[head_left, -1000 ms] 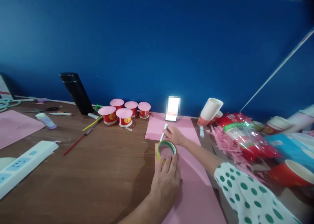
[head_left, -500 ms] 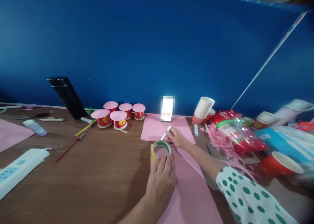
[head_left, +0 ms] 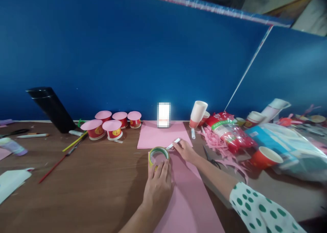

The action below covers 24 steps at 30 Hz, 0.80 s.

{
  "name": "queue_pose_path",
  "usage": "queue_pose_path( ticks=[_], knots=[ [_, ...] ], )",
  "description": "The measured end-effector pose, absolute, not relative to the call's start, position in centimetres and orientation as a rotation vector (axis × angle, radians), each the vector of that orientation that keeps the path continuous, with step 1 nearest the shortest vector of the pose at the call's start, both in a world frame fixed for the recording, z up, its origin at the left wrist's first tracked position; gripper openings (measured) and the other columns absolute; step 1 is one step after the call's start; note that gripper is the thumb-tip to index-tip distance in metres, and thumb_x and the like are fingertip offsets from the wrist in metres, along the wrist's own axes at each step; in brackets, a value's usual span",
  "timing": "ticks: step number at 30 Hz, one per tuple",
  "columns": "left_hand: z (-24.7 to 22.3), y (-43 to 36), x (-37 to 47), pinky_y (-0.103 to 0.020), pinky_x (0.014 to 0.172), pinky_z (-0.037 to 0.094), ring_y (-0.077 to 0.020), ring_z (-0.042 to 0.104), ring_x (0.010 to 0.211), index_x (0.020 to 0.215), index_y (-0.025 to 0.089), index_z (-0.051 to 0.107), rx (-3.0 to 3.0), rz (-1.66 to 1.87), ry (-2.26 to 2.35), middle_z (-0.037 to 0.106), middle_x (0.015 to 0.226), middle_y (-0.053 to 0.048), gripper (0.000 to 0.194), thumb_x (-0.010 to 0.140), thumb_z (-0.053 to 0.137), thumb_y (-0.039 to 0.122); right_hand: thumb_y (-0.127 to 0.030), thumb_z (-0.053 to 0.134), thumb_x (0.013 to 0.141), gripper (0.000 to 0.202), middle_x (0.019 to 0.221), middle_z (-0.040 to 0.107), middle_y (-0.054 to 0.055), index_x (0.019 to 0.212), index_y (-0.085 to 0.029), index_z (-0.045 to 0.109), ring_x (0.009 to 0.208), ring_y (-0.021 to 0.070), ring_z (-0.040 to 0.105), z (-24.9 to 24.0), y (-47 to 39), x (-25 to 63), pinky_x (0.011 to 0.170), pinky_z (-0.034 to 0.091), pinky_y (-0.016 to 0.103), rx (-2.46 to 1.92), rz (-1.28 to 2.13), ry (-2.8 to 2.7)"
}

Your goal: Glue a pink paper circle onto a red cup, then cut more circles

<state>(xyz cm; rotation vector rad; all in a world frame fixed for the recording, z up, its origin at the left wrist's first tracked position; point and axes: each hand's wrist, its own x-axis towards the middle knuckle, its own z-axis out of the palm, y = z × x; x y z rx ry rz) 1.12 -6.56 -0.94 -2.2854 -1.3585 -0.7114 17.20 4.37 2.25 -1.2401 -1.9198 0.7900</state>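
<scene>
- Left grip: clamped on near side of tape roll, fingers curled over rim, thumb hidden.
- Right grip: closed on white pen, pinched by the fingers. Pen slanted, lower end right by far right side of roll. Contact with roll or paper: can't tell.
- Position of tape roll: flat on far left corner of long pink sheet, hole facing up, pink showing through.
- Just beyond: pink paper on bench, bright phone upright on back edge, screen pixelated.
- Left of that, by blue wall: five red cups topped with pink discs.
- Farther left: tilted-looking black bottle, yellow stick, red-handled brush.
- Right of phone: leaning stack of white cups, red packet, pink shreds in front.
- Near right forearm: dark scissors.
- Far right: orange cup, blue-and-white pack.
- On right arm: white sleeve, green dots.
</scene>
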Motion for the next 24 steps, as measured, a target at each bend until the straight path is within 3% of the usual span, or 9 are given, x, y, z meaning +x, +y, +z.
queue_pose_path(
  ticks=[8,24],
  knots=[
    [-0.4,-6.7,1.1,-0.043,0.097,0.034,-0.0243,0.049,0.109,0.116,0.012,0.054,-2.329,-0.67,-1.372,0.055,0.12,-0.011,0.042,0.079,0.048,0.032,-0.034,0.041,0.086,0.019,0.073,0.061,0.002,0.088,-0.018,0.05,0.059,0.0129,0.057,1.8,1.0,18.0,0.054,0.045,0.023,-1.224,0.956,-1.784],
    [0.2,-6.7,1.1,-0.044,0.094,0.035,-0.0244,0.052,0.106,0.119,0.01,0.05,-2.298,-0.688,-1.275,0.058,0.115,-0.014,0.041,0.082,0.041,0.025,-0.03,0.041,0.086,0.014,0.066,0.054,-0.002,0.083,-0.019,0.048,0.059,0.0124,0.047,2.3,-3.7,18.5,0.055,0.036,0.022,-1.264,0.759,-1.834]
  ],
)
